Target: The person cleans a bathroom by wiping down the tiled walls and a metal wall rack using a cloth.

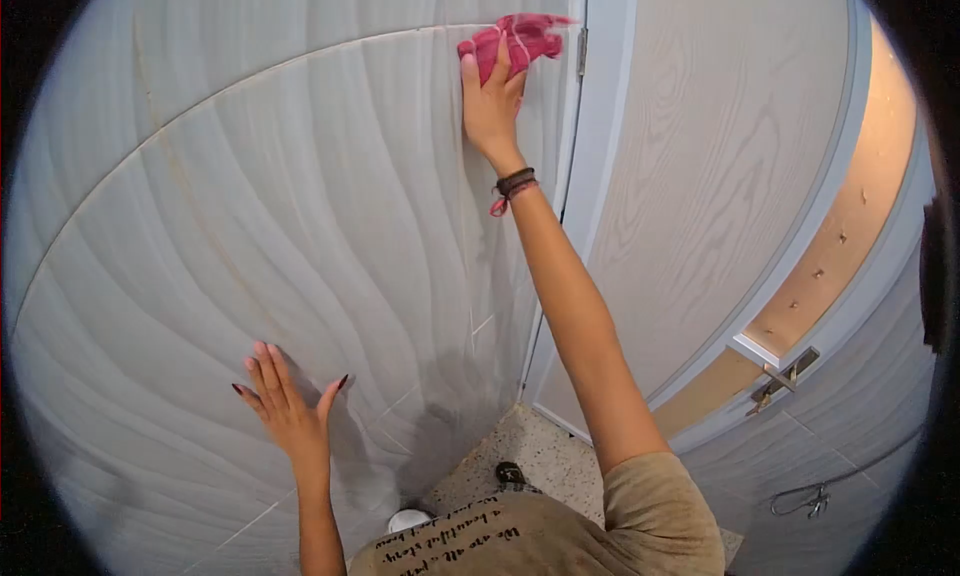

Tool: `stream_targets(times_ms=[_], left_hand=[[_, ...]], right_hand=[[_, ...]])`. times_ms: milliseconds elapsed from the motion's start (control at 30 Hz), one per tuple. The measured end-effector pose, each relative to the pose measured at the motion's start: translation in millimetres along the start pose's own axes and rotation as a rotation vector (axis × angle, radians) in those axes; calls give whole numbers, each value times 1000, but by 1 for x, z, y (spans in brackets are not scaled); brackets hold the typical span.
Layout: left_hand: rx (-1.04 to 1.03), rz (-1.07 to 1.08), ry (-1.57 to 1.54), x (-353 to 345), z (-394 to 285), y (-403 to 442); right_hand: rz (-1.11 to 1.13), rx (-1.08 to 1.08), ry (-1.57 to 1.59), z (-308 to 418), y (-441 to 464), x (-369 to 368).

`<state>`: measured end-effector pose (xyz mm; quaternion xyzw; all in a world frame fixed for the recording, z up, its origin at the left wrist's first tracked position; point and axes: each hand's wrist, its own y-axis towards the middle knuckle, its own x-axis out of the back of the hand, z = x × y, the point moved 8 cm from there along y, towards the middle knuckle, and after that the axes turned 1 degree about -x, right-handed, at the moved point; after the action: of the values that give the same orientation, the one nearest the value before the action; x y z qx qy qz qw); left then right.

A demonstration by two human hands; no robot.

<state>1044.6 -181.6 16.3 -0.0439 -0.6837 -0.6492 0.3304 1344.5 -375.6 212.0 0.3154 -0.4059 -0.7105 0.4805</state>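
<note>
My right hand (pixel 493 106) reaches up high and presses a crumpled pink cloth (pixel 510 48) against the tiled wall (pixel 300 176), close to the corner by the door frame. Part of the cloth's right edge is smeared by motion. Lower down on the left, my left hand (pixel 288 401) lies against the same wall with its fingers spread and nothing in it. A dark bracelet (pixel 516 183) with a pink loop circles my right wrist.
To the right stands a grey wood-grain door (pixel 720 166) with a metal handle (pixel 785 376) and keys in it. A hinge (pixel 582 52) sits beside the cloth. Below are a speckled floor (pixel 565 456), a white round object (pixel 408 521) and a hanging hose (pixel 820 496).
</note>
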Motion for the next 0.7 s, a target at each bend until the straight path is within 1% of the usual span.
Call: stream_targets(times_ms=[33,100,133,200,300,367,400,467,567,600,667,700], left_hand=[[17,-13,-14,1,0,1],[34,-30,-20,2,-2,5],[38,-28,-12,1,-2,4],[50,-26,13,1,-2,4],[66,-70,59,-1,-8,8],[59,-126,91,2,-15,11],[91,-123,100,1,-16,12],[83,-128,133,1,-17,12],[84,-118,187,1,-16,11],[87,-117,194,0,-14,10],[112,-132,196,-1,-16,11],[130,-145,194,-1,-19,12]], right_hand=[[-19,25,-1,-2,2,-6],[-64,77,4,22,9,-12],[-25,139,24,38,11,-18],[-21,354,71,80,17,-21],[-133,553,105,118,33,-5],[-382,573,-52,113,66,7],[-505,577,-133,109,82,11],[-256,423,54,73,132,13],[-357,511,194,17,129,32],[-33,229,58,-34,124,15],[-165,156,124,-94,67,21],[-209,81,62,-115,27,27]])
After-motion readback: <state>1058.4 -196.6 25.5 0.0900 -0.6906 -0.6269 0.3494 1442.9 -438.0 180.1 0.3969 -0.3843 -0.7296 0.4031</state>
